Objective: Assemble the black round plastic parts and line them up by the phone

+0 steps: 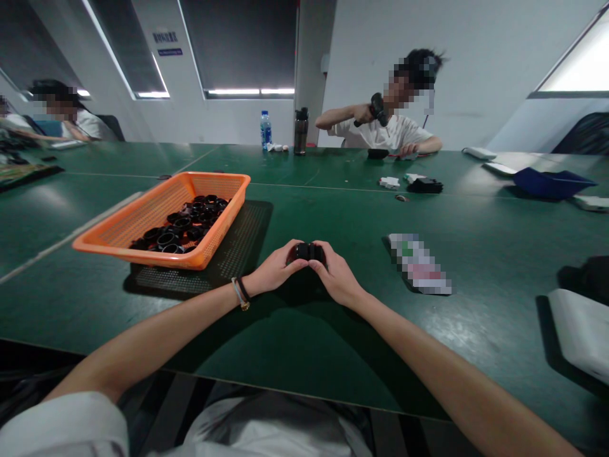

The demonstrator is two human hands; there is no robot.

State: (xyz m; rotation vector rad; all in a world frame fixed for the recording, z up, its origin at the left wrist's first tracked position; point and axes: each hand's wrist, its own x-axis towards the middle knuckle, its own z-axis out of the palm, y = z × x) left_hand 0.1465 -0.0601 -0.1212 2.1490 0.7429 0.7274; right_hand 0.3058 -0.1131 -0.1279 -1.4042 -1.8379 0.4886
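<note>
A wide green desk (333,212) spreads before me, glare (476,325) pooling on its top. Past it rises a pale wall (476,57); light (233,92) shows under the dark blinds (242,44), a small sign (165,37) sits between two, and a bright window (578,66) slants at right.

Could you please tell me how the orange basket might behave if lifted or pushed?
The orange basket may flex a little, since its perforated plastic looks thin. The black rings lie loosely heaped in it, so they would probably slide if it tilts. Being wide and low, it seems unlikely to tip when pushed.
</note>
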